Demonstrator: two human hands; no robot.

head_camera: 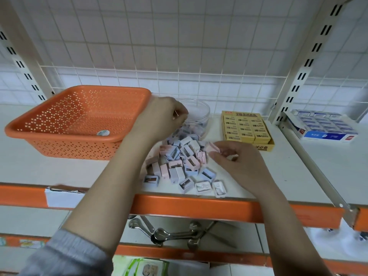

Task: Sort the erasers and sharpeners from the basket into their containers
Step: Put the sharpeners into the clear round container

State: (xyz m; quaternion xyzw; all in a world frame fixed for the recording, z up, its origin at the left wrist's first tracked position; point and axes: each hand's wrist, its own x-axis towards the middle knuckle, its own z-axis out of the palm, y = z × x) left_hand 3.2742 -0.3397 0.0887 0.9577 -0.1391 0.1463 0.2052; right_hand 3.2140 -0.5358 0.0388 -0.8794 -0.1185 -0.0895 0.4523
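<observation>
Sorting sharpeners (pixel 183 166) heaped on the shelf (pixel 278 166) beside the nearly bare orange basket (pixel 79 120): the left hand (pixel 161 118) hovers at the clear tub (pixel 196 114), fingers curled, contents unclear; the right hand (pixel 235 158) pinches a pink sharpener (pixel 213 148). Best dropped squarely inside the rim.

Both forearms reach forward over the orange shelf edge (pixel 189 206), the left one in a grey sleeve pushed up past the wrist. The left hand (pixel 161 118) is raised farther beyond that edge, fingertips pinched together, its contents hidden. The right hand (pixel 237 158) sits nearer, fingers curled, its grip on a pink sharpener (pixel 214 148).
</observation>
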